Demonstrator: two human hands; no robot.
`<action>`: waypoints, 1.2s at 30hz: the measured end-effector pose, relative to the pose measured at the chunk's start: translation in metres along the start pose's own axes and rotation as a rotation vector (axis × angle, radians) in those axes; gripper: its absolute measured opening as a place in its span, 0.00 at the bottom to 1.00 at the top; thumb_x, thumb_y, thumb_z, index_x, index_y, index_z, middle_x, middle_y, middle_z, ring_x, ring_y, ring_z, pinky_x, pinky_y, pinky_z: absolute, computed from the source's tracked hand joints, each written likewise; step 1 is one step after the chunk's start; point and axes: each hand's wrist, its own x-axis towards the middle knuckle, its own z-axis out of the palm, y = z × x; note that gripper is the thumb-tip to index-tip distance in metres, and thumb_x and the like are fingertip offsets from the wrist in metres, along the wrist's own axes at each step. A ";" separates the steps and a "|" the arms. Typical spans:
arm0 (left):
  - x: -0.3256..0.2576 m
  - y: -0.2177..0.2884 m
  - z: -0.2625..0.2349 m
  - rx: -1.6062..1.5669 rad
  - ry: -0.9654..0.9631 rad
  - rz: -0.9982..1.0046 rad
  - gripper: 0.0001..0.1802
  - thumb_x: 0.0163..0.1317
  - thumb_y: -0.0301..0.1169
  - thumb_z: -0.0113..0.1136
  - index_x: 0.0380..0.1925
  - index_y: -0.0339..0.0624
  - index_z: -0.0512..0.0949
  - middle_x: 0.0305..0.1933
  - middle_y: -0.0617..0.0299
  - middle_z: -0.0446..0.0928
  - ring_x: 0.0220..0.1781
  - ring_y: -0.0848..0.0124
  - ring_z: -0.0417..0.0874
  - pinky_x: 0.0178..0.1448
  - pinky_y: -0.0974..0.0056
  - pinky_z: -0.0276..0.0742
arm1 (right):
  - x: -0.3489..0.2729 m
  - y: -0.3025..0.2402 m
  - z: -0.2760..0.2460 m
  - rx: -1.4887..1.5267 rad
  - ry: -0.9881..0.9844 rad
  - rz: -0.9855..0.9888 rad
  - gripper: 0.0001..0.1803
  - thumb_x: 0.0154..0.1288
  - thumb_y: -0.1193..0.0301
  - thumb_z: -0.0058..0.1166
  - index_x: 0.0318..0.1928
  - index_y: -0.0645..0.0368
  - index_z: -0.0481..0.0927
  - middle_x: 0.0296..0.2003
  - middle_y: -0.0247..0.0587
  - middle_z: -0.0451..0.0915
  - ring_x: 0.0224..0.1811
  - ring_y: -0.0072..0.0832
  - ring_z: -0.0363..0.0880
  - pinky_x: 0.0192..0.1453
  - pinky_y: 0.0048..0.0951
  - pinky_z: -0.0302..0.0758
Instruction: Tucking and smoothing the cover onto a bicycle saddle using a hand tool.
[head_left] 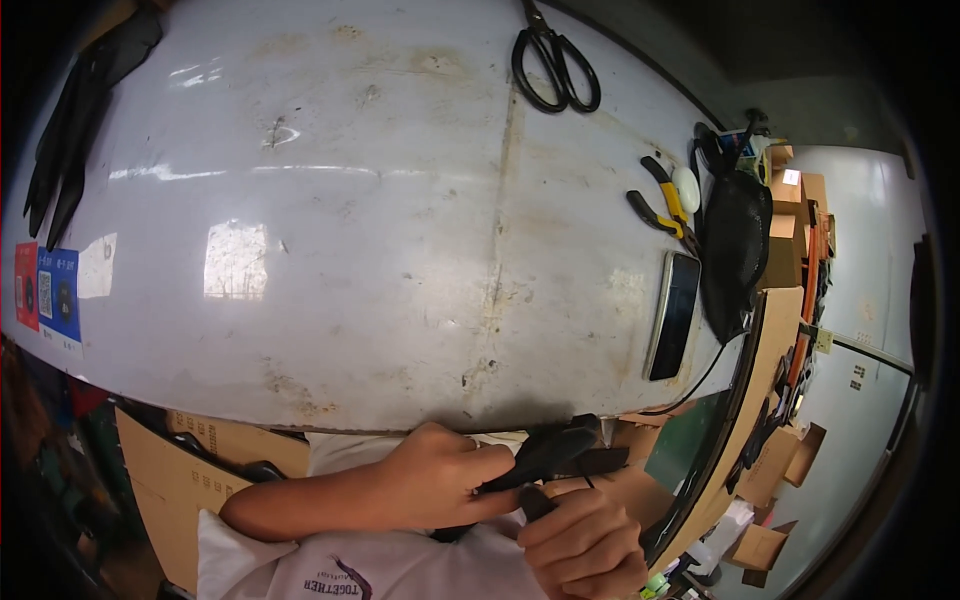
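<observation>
Just below the table's near edge, my left hand [445, 475] pinches a black, floppy piece [555, 452], its thumb side toward the right. I cannot make out what kind of thing the piece is; part of it hides behind my fingers. Lower and to the right, my right hand [585, 545] is closed, knuckles up, around a dark end [537, 503] that seems to belong to the same piece. A thin dark strand sticks up between the two hands. Both hands are close together in front of my white shirt [420, 570].
On the white table [380, 250] lie black-handled scissors [568, 75], yellow-and-black pliers [668, 200], a phone [675, 315], a white oval object [686, 189] and a black pouch-like thing [738, 245] with a cord. Black strips [72, 140] lie far left. Cardboard boxes [762, 545] stand right.
</observation>
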 end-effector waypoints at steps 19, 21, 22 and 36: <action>0.000 -0.003 0.003 0.019 0.070 0.056 0.17 0.49 0.30 0.80 0.21 0.45 0.75 0.13 0.61 0.69 0.12 0.61 0.74 0.17 0.59 0.66 | 0.000 0.001 0.024 -0.199 0.115 0.026 0.12 0.70 0.73 0.64 0.33 0.62 0.73 0.24 0.42 0.79 0.24 0.34 0.83 0.31 0.42 0.89; -0.001 -0.002 0.003 0.012 0.025 0.053 0.16 0.51 0.30 0.78 0.25 0.44 0.75 0.16 0.58 0.72 0.15 0.58 0.77 0.20 0.57 0.70 | 0.027 -0.001 0.002 -0.196 -0.123 0.114 0.10 0.68 0.76 0.64 0.34 0.63 0.74 0.24 0.44 0.80 0.23 0.37 0.83 0.31 0.43 0.88; 0.000 -0.004 0.000 0.020 -0.013 0.045 0.16 0.52 0.30 0.77 0.28 0.42 0.75 0.18 0.55 0.75 0.18 0.54 0.80 0.22 0.55 0.74 | 0.034 0.002 -0.004 -0.123 -0.275 0.160 0.09 0.68 0.77 0.64 0.35 0.64 0.75 0.24 0.45 0.80 0.23 0.38 0.83 0.31 0.43 0.87; 0.023 0.033 -0.034 0.083 0.066 0.257 0.18 0.59 0.33 0.78 0.49 0.42 0.90 0.18 0.67 0.75 0.14 0.70 0.76 0.18 0.64 0.69 | 0.016 -0.022 -0.029 -0.141 0.496 0.607 0.26 0.65 0.65 0.71 0.55 0.76 0.84 0.45 0.69 0.87 0.37 0.45 0.92 0.41 0.36 0.89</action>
